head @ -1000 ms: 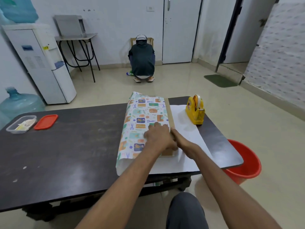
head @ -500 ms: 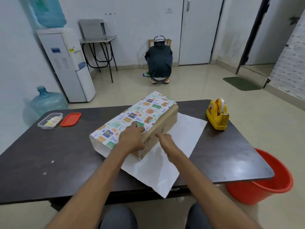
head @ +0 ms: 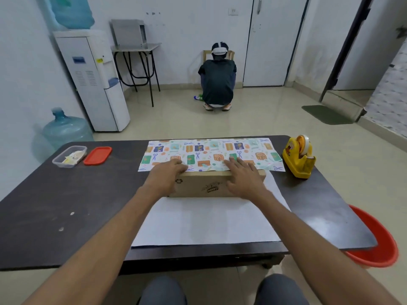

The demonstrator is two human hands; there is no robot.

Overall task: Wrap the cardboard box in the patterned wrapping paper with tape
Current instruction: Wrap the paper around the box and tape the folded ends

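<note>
Pressing with straight, ungripping fingers, the left hand [head: 166, 173] and right hand [head: 245, 177] pin the colourful patterned wrapping paper [head: 211, 149] flat over the top of the brown rectangular cardboard box [head: 203, 187]. The box lies lengthwise mid-way across the dark tabletop [head: 66, 205] on the paper's white underside, its printed front face bare. A yellow tape dispenser [head: 298, 160] stands near its right end.

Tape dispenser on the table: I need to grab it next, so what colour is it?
The tape dispenser is yellow; the head view shows it best.
</note>
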